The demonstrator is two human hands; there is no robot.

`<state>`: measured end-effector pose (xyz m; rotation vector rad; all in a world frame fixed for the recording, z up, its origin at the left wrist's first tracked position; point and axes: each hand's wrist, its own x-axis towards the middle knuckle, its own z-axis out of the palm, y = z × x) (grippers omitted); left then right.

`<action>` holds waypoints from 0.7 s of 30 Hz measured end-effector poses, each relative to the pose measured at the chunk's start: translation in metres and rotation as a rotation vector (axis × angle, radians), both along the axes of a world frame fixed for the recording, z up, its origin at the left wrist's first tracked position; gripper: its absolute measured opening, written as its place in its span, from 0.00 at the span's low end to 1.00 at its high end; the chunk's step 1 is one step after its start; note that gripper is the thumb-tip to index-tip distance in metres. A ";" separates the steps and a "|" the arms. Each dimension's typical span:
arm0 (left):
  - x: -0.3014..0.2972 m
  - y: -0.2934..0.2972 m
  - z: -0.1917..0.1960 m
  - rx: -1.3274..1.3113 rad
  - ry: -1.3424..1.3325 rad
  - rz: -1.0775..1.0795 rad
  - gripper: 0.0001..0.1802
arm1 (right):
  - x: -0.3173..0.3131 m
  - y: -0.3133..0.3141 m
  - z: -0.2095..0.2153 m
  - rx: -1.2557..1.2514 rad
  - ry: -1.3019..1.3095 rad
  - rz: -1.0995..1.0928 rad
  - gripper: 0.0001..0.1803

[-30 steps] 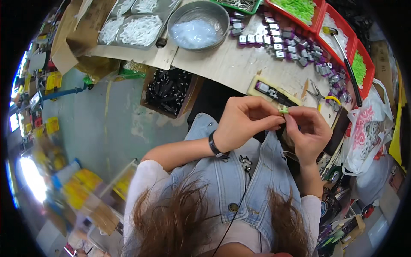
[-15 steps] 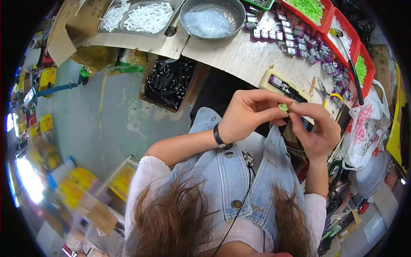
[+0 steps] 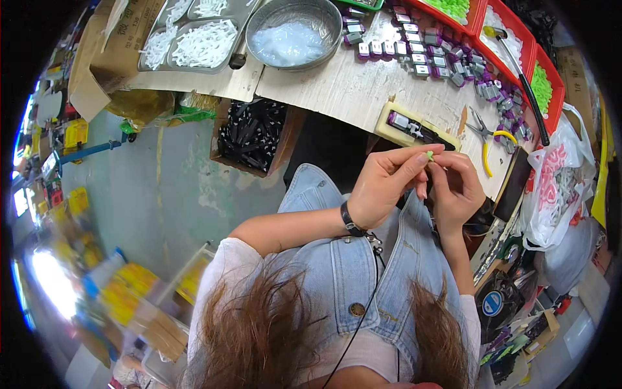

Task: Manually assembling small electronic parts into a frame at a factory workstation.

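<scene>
Across the top, your worktop (image 3: 337,84) carries red bins (image 3: 518,39), a steel bowl (image 3: 295,32) and rows of purple parts (image 3: 414,55); a white-and-pink bag (image 3: 557,188) hangs right. Left hand (image 3: 382,188) and right hand (image 3: 457,188): both grips pinched on the small green piece (image 3: 429,155) above your lap. Worktop sits higher in frame than before.

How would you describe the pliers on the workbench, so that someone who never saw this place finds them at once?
Start at the long pale wooden workbench and follow its near edge toward the right end. Just past the cream block with a dark fixture, above the right hand, lie the pliers. Their yellow handles set them apart from the purple parts around them.
</scene>
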<state>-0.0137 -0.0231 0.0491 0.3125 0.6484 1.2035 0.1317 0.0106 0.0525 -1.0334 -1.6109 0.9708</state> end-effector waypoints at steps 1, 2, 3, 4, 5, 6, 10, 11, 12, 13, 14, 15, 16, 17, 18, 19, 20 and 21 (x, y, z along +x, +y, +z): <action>0.002 0.000 -0.002 -0.007 -0.009 0.007 0.18 | 0.003 0.005 -0.003 0.090 -0.082 0.006 0.09; 0.004 0.001 -0.002 0.075 0.246 0.086 0.19 | 0.006 0.009 -0.006 0.175 -0.162 0.008 0.08; 0.005 0.003 -0.002 0.159 0.499 0.164 0.19 | 0.008 0.015 -0.005 0.170 -0.237 0.009 0.08; 0.006 0.006 -0.002 0.245 0.751 0.241 0.20 | 0.010 0.024 0.000 0.164 -0.312 0.010 0.07; -0.004 0.013 0.000 0.458 1.088 0.309 0.24 | 0.012 0.030 0.003 0.159 -0.383 0.010 0.07; -0.014 0.019 -0.005 0.664 1.442 0.386 0.22 | 0.012 0.034 0.002 0.144 -0.404 0.022 0.07; -0.027 0.036 -0.030 0.992 1.652 0.361 0.17 | 0.010 0.043 -0.008 0.105 -0.462 0.063 0.07; -0.028 0.038 -0.036 1.079 1.665 0.345 0.16 | 0.011 0.043 -0.009 0.111 -0.475 0.072 0.07; -0.028 0.039 -0.040 1.111 1.677 0.346 0.16 | 0.012 0.044 -0.010 0.117 -0.488 0.079 0.07; -0.029 0.040 -0.043 1.145 1.689 0.346 0.15 | 0.011 0.045 -0.011 0.137 -0.493 0.085 0.07; -0.029 0.041 -0.045 1.180 1.694 0.347 0.15 | 0.011 0.045 -0.010 0.156 -0.504 0.087 0.07; -0.030 0.041 -0.047 1.201 1.693 0.336 0.15 | 0.012 0.046 -0.009 0.176 -0.514 0.089 0.08; -0.032 0.042 -0.049 1.222 1.692 0.325 0.16 | 0.012 0.047 -0.009 0.164 -0.527 0.102 0.07; -0.034 0.042 -0.050 1.241 1.692 0.319 0.16 | 0.012 0.049 -0.008 0.156 -0.541 0.118 0.07; -0.034 0.043 -0.052 1.255 1.687 0.313 0.16 | 0.012 0.051 -0.006 0.147 -0.555 0.135 0.07; -0.035 0.043 -0.054 1.270 1.683 0.307 0.17 | 0.013 0.052 -0.004 0.114 -0.566 0.126 0.08; -0.037 0.043 -0.055 1.285 1.684 0.299 0.17 | 0.013 0.051 -0.002 0.081 -0.571 0.120 0.08; -0.038 0.043 -0.056 1.297 1.682 0.289 0.17 | 0.013 0.050 -0.001 0.049 -0.576 0.113 0.09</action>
